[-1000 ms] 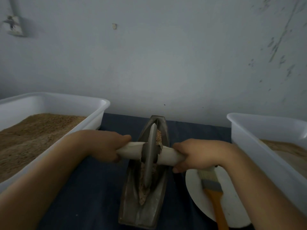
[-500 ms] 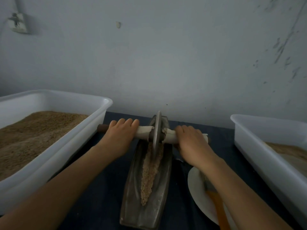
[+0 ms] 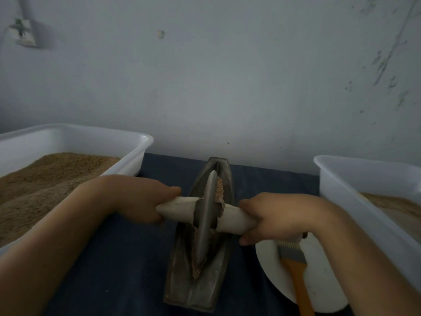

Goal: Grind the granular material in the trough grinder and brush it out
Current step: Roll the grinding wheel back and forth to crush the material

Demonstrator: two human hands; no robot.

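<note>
A dark metal boat-shaped trough grinder lies lengthwise on the blue cloth in front of me. Its grinding wheel stands upright in the groove, near the trough's middle. A pale axle handle runs through the wheel. My left hand grips the axle's left end and my right hand grips its right end. Brownish granular material shows in the groove beyond the wheel and below it. A brush with an orange handle lies on a white plate at the right.
A white tub full of brown granular material stands at the left. Another white tub with some brown material stands at the right. A grey wall rises right behind the table's far edge.
Both hands pulled the wheel back toward me from the trough's far end to its middle. My fingers, laid over the axle before, now curl round it.
</note>
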